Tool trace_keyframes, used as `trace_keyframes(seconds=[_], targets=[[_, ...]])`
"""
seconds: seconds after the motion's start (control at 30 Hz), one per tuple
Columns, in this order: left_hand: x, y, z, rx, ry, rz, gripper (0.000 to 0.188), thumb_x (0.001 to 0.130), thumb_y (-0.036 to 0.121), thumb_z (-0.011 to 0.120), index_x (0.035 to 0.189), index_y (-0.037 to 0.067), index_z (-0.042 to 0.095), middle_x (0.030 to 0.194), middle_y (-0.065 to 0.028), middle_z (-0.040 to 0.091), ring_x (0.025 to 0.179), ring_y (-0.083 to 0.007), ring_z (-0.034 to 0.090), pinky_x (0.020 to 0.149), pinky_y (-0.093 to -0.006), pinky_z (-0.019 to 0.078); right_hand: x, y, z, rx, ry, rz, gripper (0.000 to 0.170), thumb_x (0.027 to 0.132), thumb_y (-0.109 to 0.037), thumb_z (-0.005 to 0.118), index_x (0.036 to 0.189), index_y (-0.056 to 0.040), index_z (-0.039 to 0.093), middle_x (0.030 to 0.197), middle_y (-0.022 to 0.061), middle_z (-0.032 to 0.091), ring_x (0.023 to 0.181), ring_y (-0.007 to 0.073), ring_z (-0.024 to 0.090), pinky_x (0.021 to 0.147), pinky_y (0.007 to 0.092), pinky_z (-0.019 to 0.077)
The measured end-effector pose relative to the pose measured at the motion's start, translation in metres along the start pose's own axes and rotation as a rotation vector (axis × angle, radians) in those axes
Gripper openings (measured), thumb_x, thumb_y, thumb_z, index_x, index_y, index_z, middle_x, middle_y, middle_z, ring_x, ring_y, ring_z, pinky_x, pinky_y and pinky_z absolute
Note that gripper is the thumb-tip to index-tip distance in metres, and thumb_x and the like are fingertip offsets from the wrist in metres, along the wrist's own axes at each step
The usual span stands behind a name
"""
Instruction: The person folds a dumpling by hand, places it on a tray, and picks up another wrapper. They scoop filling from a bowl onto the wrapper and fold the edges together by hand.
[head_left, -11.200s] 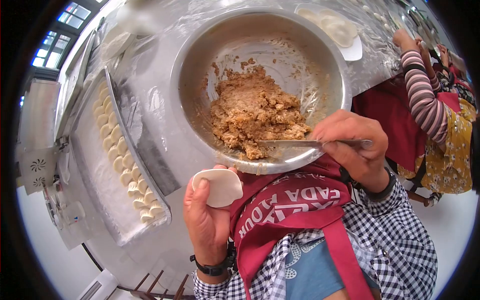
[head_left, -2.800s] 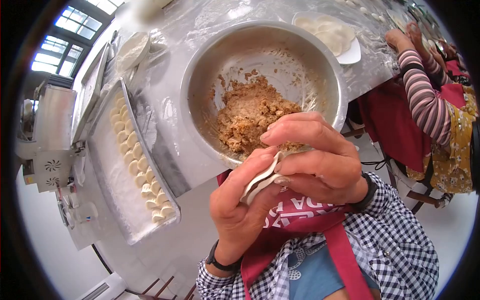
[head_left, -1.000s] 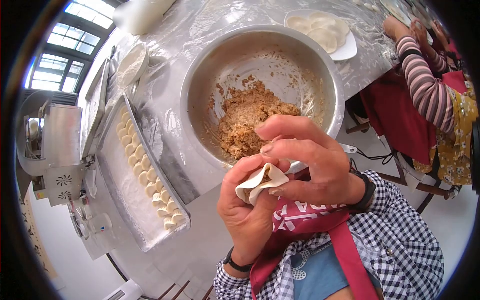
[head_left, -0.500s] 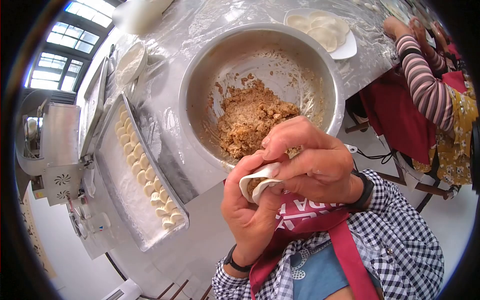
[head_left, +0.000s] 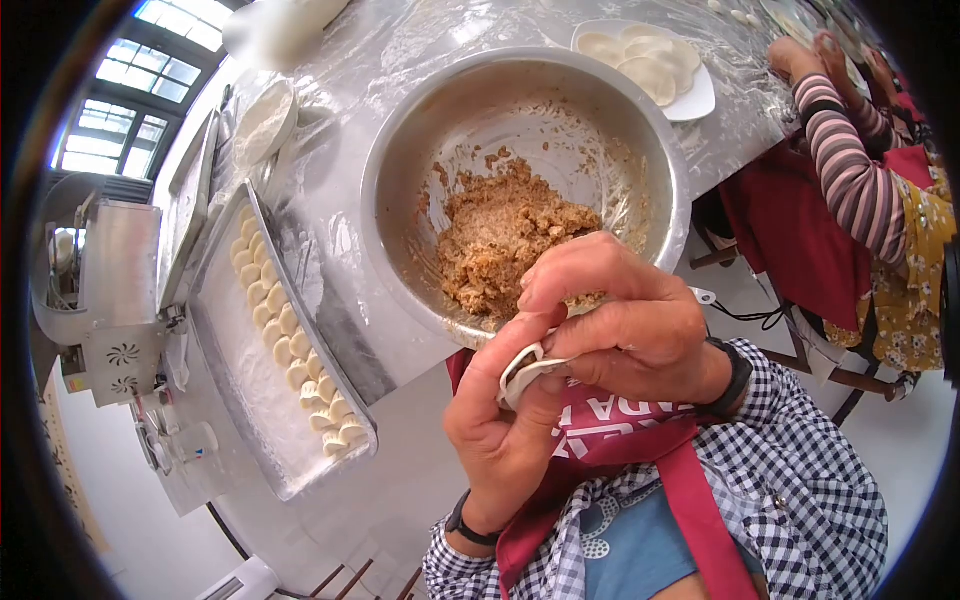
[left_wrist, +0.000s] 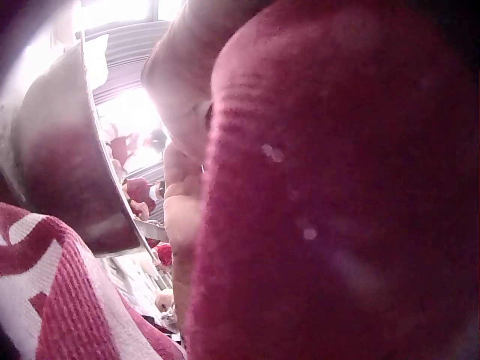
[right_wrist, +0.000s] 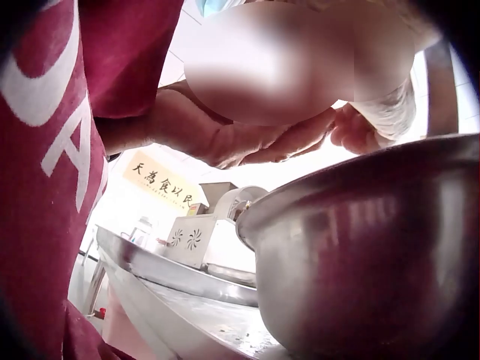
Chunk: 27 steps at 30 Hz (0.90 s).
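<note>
In the head view a dumpling (head_left: 524, 374) is held in front of the apron, its white wrapper folded around brown filling, with a narrow opening still showing. My left hand (head_left: 497, 425) grips it from the left, thumb below and fingers curled behind. From the right, my right hand (head_left: 635, 325) pinches the wrapper's edge between thumb and fingers. Both hands are just over the near rim of a large metal bowl (head_left: 630, 130) holding brown minced filling (head_left: 510, 230). A handle end (head_left: 704, 297) pokes out at the bowl's right. Both wrist views show mainly skin, apron and bowl; the dumpling is hidden there.
A metal tray (head_left: 250, 390) at left bears rows of finished dumplings (head_left: 283, 335) on flour. Beyond it stands a bowl of flour (head_left: 265, 130). Round wrappers (head_left: 650, 65) lie on a white plate (head_left: 698, 103) at the back right. Another person's striped sleeve (head_left: 850, 180) is at right.
Earlier my left hand held a flat wrapper and my right a flat metal spreader in the filling. The spreader has been let go; both hands now pinch the filled wrapper, its opening narrower.
</note>
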<state>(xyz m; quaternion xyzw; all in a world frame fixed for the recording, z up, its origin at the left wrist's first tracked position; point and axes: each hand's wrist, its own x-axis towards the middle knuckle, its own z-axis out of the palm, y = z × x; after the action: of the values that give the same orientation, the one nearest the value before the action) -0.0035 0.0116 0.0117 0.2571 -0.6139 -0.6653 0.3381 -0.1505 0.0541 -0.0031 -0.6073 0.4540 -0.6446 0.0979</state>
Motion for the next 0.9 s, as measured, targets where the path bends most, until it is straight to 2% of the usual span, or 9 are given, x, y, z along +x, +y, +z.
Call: trace_keyframes(seconds=[0.07,0.17,0.23,0.37,0.43,0.57,0.67,0.83,0.9], targets=[[0.000,-0.001,-0.002,-0.046,-0.021,-0.023,0.040,0.085,0.005,0.059,0.121,-0.003,0.046,0.114,-0.0143,0.056,0.104,-0.0166,0.054,0.087,-0.0271,0.0437,0.002,-0.003,0.002,0.000,0.010,0.017,0.014,0.072,-0.011,0.070,0.079,-0.0022,0.062,0.101,0.0122,0.057,0.084,0.0208,0.058,0.071,0.0302,0.0481],[-0.002,-0.002,-0.003,-0.192,-0.063,-0.081,0.042,0.084,0.003,0.059,0.122,-0.003,0.044,0.114,-0.0136,0.055,0.102,-0.0167,0.054,0.087,-0.0266,0.0433,0.007,-0.006,0.003,0.042,0.088,0.091,0.023,0.067,-0.012,0.075,0.081,-0.0015,0.061,0.101,0.0165,0.056,0.091,0.0277,0.058,0.077,0.0373,0.0480],[-0.002,0.000,-0.004,-0.151,-0.041,-0.158,0.043,0.084,0.002,0.058,0.123,-0.003,0.043,0.114,-0.0129,0.055,0.103,-0.0173,0.054,0.088,-0.0270,0.0432,0.007,-0.004,-0.003,0.093,-0.024,0.087,0.022,0.067,-0.011,0.075,0.081,-0.0017,0.061,0.100,0.0156,0.057,0.091,0.0284,0.058,0.078,0.0372,0.0476],[0.002,0.001,-0.001,-0.187,-0.038,-0.124,0.044,0.083,0.002,0.058,0.123,-0.003,0.042,0.114,-0.0123,0.054,0.104,-0.0174,0.053,0.087,-0.0268,0.0434,-0.004,0.006,-0.001,0.146,-0.039,0.027,0.022,0.067,-0.010,0.075,0.081,-0.0016,0.060,0.100,0.0154,0.057,0.091,0.0276,0.058,0.079,0.0365,0.0472],[0.003,-0.001,-0.003,-0.277,-0.053,-0.192,0.043,0.084,0.002,0.058,0.123,-0.003,0.042,0.115,-0.0128,0.053,0.105,-0.0170,0.052,0.087,-0.0269,0.0436,-0.004,0.007,0.003,0.098,0.013,-0.008,0.017,0.068,-0.009,0.072,0.080,-0.0036,0.062,0.099,0.0107,0.057,0.087,0.0219,0.058,0.070,0.0315,0.0470],[0.004,-0.005,-0.005,-0.349,0.004,-0.164,0.042,0.084,0.002,0.058,0.123,-0.004,0.042,0.116,-0.0134,0.053,0.106,-0.0170,0.052,0.088,-0.0267,0.0432,-0.002,0.002,0.004,0.012,0.026,0.041,0.016,0.069,-0.009,0.072,0.079,-0.0036,0.061,0.099,0.0104,0.057,0.087,0.0218,0.057,0.070,0.0318,0.0467],[0.001,-0.004,-0.004,-0.286,0.032,-0.120,0.040,0.083,0.004,0.060,0.119,-0.003,0.045,0.116,-0.0144,0.053,0.104,-0.0194,0.054,0.088,-0.0292,0.0463,-0.003,0.001,0.006,-0.027,0.052,0.050,0.014,0.071,-0.009,0.070,0.079,-0.0033,0.061,0.099,0.0108,0.057,0.087,0.0216,0.057,0.069,0.0307,0.0466],[-0.001,-0.003,-0.004,0.062,-0.010,-0.048,0.037,0.085,0.005,0.057,0.119,-0.005,0.047,0.113,-0.0138,0.056,0.102,-0.0166,0.055,0.088,-0.0267,0.0438,-0.006,0.008,0.000,-0.039,-0.037,-0.008,0.014,0.070,-0.009,0.070,0.079,-0.0030,0.061,0.101,0.0124,0.057,0.087,0.0234,0.057,0.071,0.0319,0.0475],[0.000,-0.002,-0.004,0.024,-0.018,-0.074,0.039,0.085,0.004,0.057,0.121,-0.006,0.045,0.114,-0.0139,0.055,0.102,-0.0172,0.055,0.087,-0.0267,0.0445,-0.006,0.006,0.001,-0.041,-0.024,0.008,0.015,0.069,-0.009,0.070,0.079,-0.0028,0.061,0.102,0.0127,0.057,0.088,0.0239,0.057,0.072,0.0329,0.0475]])
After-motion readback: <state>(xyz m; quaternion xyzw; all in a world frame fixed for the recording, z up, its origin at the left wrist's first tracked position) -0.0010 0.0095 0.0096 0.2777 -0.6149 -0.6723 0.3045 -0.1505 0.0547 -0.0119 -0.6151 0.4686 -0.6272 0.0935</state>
